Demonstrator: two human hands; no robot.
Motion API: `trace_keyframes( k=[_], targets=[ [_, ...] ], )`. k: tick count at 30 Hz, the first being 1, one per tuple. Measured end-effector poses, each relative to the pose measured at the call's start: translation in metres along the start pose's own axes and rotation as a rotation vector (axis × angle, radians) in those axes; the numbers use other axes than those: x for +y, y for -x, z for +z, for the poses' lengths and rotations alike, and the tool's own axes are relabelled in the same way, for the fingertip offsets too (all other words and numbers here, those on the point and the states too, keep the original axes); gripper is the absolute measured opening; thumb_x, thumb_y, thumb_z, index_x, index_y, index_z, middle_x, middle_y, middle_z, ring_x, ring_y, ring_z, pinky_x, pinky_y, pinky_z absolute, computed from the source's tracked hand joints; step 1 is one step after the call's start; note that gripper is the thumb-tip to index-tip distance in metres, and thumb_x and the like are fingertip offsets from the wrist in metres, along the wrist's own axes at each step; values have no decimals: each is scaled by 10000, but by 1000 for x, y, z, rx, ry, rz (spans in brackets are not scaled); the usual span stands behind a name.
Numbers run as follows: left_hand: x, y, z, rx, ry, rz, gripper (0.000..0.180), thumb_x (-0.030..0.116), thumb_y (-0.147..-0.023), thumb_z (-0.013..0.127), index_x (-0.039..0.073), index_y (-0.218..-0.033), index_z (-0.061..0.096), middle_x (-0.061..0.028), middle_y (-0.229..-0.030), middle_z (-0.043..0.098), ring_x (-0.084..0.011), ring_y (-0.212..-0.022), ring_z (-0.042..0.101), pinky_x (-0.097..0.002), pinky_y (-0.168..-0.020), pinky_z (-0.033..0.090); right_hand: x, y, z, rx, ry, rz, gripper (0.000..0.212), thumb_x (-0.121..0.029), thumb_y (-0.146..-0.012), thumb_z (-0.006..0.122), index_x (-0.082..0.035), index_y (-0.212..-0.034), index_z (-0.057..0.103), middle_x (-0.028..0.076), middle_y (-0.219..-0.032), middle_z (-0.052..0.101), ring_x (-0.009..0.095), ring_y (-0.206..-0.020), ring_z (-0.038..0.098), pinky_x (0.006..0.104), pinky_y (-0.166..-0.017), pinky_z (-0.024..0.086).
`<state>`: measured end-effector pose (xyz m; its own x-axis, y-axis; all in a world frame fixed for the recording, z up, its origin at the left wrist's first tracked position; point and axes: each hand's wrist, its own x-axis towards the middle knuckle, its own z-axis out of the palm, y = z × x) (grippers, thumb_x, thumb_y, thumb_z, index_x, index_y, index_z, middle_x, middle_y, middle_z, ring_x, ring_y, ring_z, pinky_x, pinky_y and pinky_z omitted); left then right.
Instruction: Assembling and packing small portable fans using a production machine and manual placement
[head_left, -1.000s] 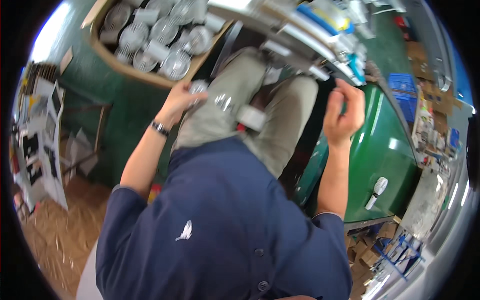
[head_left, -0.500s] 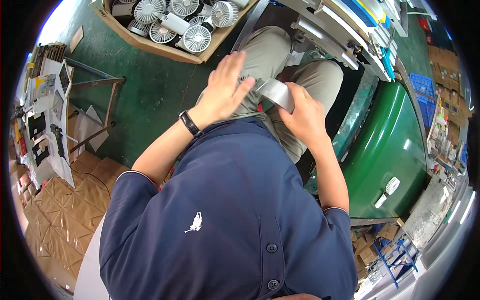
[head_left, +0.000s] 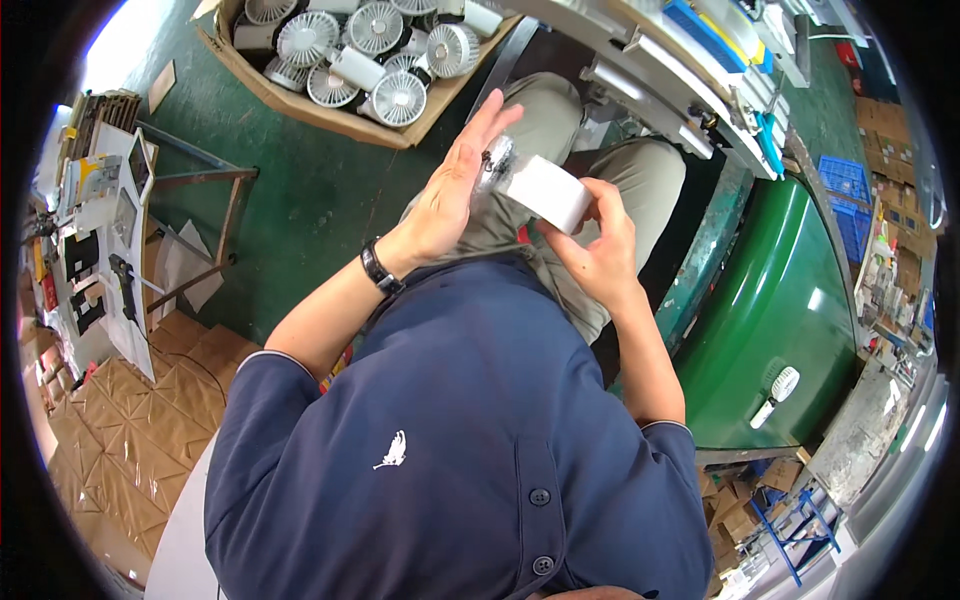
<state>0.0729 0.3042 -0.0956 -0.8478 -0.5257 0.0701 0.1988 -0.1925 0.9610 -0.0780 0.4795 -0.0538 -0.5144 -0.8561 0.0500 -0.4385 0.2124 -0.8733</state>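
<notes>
A wide, shiny whitish roll [head_left: 545, 193], which looks like a roll of tape, is tilted above my lap. My right hand [head_left: 605, 240] is closed on its right end, thumb below and fingers above. Across from it, my left hand [head_left: 450, 190] is open, fingers stretched out together and palm turned toward the roll. Crumpled clear film with dark specks [head_left: 497, 160] lies between the left palm and the roll's left end. Whether that film sticks to the palm cannot be made out.
Ahead on the left, a cardboard box [head_left: 290, 103] holds several white handheld fans [head_left: 398, 98]. A metal machine [head_left: 650, 85] stands ahead on the right. Another small fan [head_left: 777, 395] lies on a glossy green surface [head_left: 740, 330]. To the left is a metal-framed table [head_left: 200, 175].
The roll has turned and now shows more of its white side. My left hand has tilted edge-on and moved closer to it, and my right grip has shifted slightly lower.
</notes>
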Motion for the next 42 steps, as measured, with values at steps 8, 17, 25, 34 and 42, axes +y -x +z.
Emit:
trace_keyframes(
  k=[8,17,25,34,42],
  targets=[
    [72,-71,6,-17,389,-232,465,235,-1145,515,34,-1561,465,-136,-1413,633,-200,-1232,624,-331,-1080,496,-52,-38,-83,254,124,-382,570,1,-719,834,2,-1256,642,110,-1093,710,219,-778,630,315,-671,535],
    [148,-148,50,-75,-81,132,396,139,-928,775,-8,-1253,602,-30,-887,701,-103,-717,592,-243,-654,491,-68,-65,-172,310,393,-309,623,65,-691,737,-45,-1299,661,90,-1061,710,201,-764,630,301,-644,520],
    [157,-218,55,253,-685,489,487,233,-878,792,37,-1277,595,-33,-734,664,-154,-568,559,-267,-557,443,-14,-121,-229,736,-417,64,332,-38,-924,643,18,-1251,651,136,-1025,722,187,-710,643,240,-559,501],
    [147,-239,66,293,-1132,557,488,384,-904,779,63,-1250,656,-7,-696,657,-161,-536,555,-299,-542,444,2,-144,-233,722,-407,77,249,-93,-975,635,36,-1185,666,189,-977,728,166,-638,615,234,-531,508],
    [142,-247,68,333,-1222,570,477,410,-893,781,52,-1200,712,-3,-672,626,-176,-533,553,-306,-551,451,19,-144,-240,724,-376,105,224,-104,-981,638,29,-1157,675,179,-999,726,178,-707,632,240,-533,516]
  ],
)
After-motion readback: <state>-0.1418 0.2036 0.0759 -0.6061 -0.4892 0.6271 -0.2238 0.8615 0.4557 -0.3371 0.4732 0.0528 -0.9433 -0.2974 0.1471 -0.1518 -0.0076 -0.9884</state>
